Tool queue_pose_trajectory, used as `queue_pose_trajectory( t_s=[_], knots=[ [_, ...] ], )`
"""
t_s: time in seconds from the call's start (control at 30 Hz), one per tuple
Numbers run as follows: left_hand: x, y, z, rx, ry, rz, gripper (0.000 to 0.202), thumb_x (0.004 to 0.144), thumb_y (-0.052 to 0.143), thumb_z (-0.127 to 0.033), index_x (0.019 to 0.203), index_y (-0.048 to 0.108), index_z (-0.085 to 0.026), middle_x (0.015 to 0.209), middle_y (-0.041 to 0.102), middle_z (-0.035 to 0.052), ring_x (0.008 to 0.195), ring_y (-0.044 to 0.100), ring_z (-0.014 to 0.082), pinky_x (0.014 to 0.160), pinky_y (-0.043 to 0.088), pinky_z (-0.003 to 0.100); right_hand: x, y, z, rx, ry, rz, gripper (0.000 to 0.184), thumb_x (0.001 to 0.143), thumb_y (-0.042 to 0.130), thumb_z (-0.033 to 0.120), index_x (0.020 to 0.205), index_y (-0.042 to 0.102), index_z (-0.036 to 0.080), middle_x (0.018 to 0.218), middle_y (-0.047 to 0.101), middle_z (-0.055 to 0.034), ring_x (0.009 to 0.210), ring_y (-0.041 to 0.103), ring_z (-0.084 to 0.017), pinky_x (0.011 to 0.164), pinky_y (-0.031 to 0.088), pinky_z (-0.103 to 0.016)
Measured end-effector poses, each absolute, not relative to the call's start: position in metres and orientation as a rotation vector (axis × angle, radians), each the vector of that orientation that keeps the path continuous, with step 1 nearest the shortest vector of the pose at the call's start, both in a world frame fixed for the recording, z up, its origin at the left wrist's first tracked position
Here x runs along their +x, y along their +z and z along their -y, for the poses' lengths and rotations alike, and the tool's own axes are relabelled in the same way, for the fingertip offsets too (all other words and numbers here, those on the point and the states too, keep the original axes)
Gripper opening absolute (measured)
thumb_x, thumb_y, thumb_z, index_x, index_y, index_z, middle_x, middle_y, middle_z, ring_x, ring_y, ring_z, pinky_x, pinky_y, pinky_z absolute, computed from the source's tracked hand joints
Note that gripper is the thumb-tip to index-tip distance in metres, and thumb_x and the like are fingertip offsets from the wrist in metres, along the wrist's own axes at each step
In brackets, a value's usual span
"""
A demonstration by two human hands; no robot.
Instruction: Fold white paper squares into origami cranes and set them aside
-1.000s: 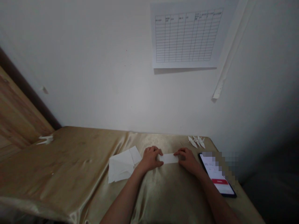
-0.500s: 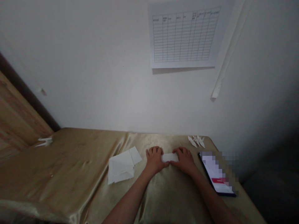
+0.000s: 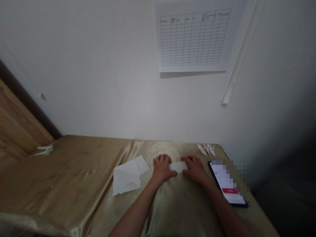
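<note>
A small folded piece of white paper (image 3: 178,167) lies on the gold cloth between my two hands. My left hand (image 3: 162,168) grips its left end, the thumb at the near edge and the fingers curled at the far side. At the right end, my right hand (image 3: 195,170) pinches the paper between thumb and fingers. Both ends of the paper are partly hidden by my fingers. Left of my left hand lie several loose white paper sheets (image 3: 127,176), overlapping one another.
Several folded paper cranes (image 3: 206,149) sit at the table's back right corner. A phone (image 3: 228,186) with its screen lit lies right of my right arm. Another folded white paper piece (image 3: 45,150) is at the far left. A printed chart (image 3: 194,41) hangs on the wall.
My thumbs have drawn apart along the paper's near edge, so more of the paper shows. The whole view has shifted slightly.
</note>
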State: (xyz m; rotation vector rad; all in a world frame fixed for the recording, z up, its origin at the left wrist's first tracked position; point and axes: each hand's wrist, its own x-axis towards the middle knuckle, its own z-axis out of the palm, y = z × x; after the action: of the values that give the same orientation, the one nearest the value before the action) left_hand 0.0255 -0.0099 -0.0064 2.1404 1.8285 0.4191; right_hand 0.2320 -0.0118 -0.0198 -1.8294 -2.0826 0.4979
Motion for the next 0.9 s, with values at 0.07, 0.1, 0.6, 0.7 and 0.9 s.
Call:
queue_pose_trajectory(
  t_s=[0.07,0.1,0.6,0.7,0.9],
  knots=[
    [0.021,-0.005,0.009,2.166,0.402,-1.791,0.056,0.065,0.085,-0.043,0.113,0.062,-0.026,0.146,0.052,0.0084,0.144,0.039,0.0351,0.123,0.021,0.054,0.234,-0.02,0.012,-1.832,0.509,2.082,0.069,0.076,0.068,0.024,0.143,0.058,0.032,0.143,0.054,-0.0081,0.138,0.043,-0.03,0.117,0.029,-0.042],
    [0.018,-0.004,0.008,2.174,0.386,-1.773,0.056,0.065,0.085,-0.041,0.115,0.063,-0.027,0.148,0.052,0.0082,0.145,0.038,0.0342,0.123,0.022,0.052,0.234,-0.02,0.012,-1.832,0.516,2.08,0.07,0.076,0.067,0.023,0.144,0.057,0.033,0.142,0.054,-0.0076,0.137,0.044,-0.029,0.117,0.029,-0.042],
    [-0.01,0.005,0.001,2.29,0.267,-1.491,0.058,0.07,0.082,-0.023,0.125,0.067,-0.031,0.157,0.049,0.0069,0.151,0.037,0.0314,0.126,0.026,0.048,0.245,-0.02,0.009,-1.754,0.611,2.071,0.061,0.072,0.061,0.012,0.128,0.071,0.036,0.14,0.057,-0.0052,0.135,0.048,-0.026,0.117,0.032,-0.041],
    [-0.012,0.002,0.0,2.29,0.278,-1.494,0.056,0.069,0.083,-0.025,0.123,0.07,-0.033,0.159,0.048,0.0061,0.151,0.037,0.0328,0.125,0.027,0.049,0.245,-0.021,0.009,-1.756,0.603,2.09,0.063,0.073,0.06,0.012,0.129,0.071,0.037,0.141,0.056,-0.005,0.137,0.047,-0.026,0.118,0.031,-0.042],
    [-0.017,0.0,-0.001,2.318,0.273,-1.492,0.051,0.074,0.081,-0.028,0.123,0.073,-0.035,0.161,0.047,0.0041,0.151,0.038,0.0346,0.125,0.029,0.051,0.249,-0.024,0.011,-1.702,0.578,2.132,0.062,0.077,0.055,0.011,0.133,0.069,0.036,0.142,0.055,-0.0051,0.138,0.045,-0.025,0.12,0.03,-0.041]
  ],
)
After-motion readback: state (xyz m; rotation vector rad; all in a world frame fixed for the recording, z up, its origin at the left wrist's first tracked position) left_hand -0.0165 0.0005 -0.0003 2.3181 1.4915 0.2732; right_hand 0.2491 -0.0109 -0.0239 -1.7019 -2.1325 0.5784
